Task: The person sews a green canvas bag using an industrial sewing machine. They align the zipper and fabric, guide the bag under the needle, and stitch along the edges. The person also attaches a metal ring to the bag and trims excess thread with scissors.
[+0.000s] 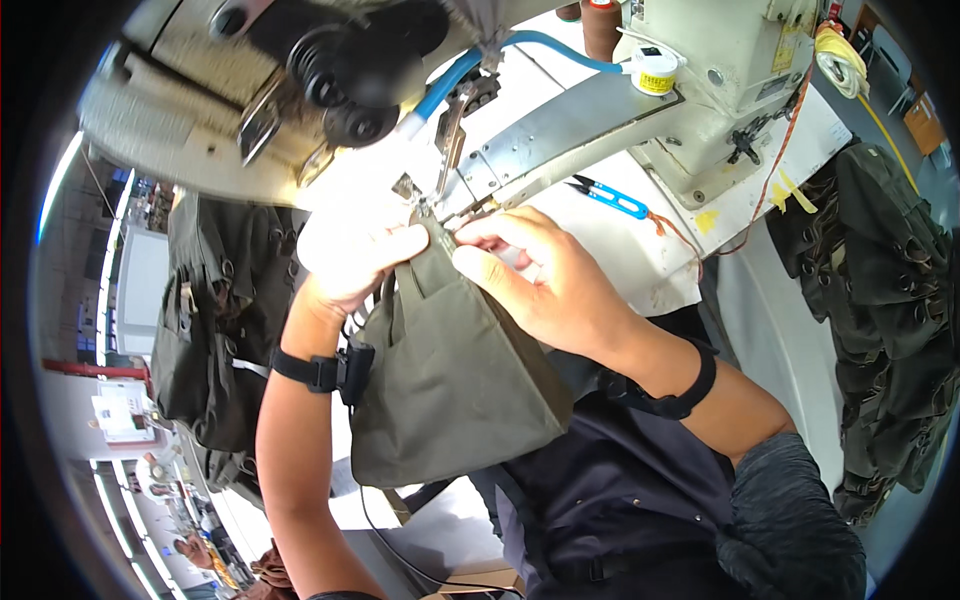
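An olive-green fabric bag (455, 385) hangs down from the sewing machine (560, 130), its narrow top edge at the needle area under a bright lamp. My left hand (355, 255) grips the left side of that top edge, thumb pressed on the cloth; glare washes out much of this hand. On the other side my right hand (530, 270) pinches the bag's edge between thumb and curled fingers, close to the presser foot (425, 208). Both wrists wear black straps.
Blue-handled thread snips (612, 198) lie on the white table right of my hands. A small round container (655, 72) and a brown thread cone (601, 30) stand behind. Piles of similar green bags hang at left (215, 310) and right (890, 300). A blue hose (450, 85) crosses the machine.
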Demonstrator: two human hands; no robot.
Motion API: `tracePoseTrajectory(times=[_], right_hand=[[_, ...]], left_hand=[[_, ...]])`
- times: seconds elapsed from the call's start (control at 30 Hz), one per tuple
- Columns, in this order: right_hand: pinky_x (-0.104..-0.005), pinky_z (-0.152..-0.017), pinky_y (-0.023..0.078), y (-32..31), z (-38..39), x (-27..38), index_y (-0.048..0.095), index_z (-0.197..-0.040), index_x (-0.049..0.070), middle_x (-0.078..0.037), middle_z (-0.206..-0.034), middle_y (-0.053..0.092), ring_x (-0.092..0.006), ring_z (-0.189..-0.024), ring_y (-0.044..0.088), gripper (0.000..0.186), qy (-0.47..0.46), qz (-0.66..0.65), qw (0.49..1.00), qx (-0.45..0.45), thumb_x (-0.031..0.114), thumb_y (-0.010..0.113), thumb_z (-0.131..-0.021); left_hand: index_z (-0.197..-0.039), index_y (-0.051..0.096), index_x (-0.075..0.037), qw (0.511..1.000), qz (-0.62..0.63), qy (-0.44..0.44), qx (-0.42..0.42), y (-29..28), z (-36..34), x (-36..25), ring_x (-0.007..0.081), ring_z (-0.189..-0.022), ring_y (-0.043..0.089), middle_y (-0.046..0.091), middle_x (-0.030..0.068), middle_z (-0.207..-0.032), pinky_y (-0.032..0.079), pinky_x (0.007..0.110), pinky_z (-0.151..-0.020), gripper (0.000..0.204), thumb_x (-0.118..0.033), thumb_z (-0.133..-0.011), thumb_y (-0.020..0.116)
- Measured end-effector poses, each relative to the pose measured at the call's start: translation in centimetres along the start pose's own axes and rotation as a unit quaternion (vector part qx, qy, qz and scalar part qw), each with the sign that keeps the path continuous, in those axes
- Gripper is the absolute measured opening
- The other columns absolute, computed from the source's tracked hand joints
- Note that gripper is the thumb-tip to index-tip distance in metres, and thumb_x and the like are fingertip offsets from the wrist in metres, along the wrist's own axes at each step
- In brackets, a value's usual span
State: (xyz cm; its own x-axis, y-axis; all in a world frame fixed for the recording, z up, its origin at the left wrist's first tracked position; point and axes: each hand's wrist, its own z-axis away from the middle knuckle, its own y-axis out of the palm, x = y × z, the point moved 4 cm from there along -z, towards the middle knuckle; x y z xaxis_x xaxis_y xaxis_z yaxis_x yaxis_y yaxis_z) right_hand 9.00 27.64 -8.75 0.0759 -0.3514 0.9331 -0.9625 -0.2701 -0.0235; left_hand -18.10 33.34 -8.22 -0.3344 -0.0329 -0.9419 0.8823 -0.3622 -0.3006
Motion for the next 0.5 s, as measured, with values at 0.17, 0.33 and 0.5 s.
tracePoseTrajectory(times=[0.17,0.33,0.5], right_hand=[[-0.0381,-0.098,0.049,1.4,0.7,-2.9,0.067,-0.117,-0.004,-0.016,-0.112,0.072,-0.026,-0.109,0.066,0.042,0.103,-0.144,0.984,-0.014,0.035,0.068,-0.105],[-0.0264,-0.082,0.049,1.4,-1.1,-3.4,0.073,-0.114,-0.002,-0.001,-0.099,0.071,-0.0061,-0.092,0.06,0.034,0.136,-0.267,0.95,0.087,0.03,0.068,-0.105],[-0.0243,-0.067,0.045,-0.2,-1.2,-0.5,0.078,-0.107,0.0,0.004,-0.077,0.066,-0.0028,-0.073,0.054,0.025,0.173,-0.257,0.946,0.098,0.022,0.07,-0.098]], left_hand=[[-0.104,0.075,-0.001,0.985,0.15,-0.083,0.037,3.8,-0.1,-2.7,0.0098,-0.087,0.065,0.074,0.0014,-0.097,0.051,0.028,-0.081,0.017,-0.017,-0.098,0.076],[-0.114,0.076,0.0,0.982,0.165,-0.077,0.055,3.0,-0.4,-1.9,0.0115,-0.092,0.07,0.078,0.0055,-0.107,0.054,0.028,-0.087,0.023,-0.015,-0.096,0.078],[-0.102,0.075,-0.005,0.996,0.054,-0.07,-0.017,2.8,0.4,-2.3,0.0071,-0.081,0.062,0.072,-0.0019,-0.092,0.049,0.026,-0.076,0.018,-0.016,-0.091,0.084]])
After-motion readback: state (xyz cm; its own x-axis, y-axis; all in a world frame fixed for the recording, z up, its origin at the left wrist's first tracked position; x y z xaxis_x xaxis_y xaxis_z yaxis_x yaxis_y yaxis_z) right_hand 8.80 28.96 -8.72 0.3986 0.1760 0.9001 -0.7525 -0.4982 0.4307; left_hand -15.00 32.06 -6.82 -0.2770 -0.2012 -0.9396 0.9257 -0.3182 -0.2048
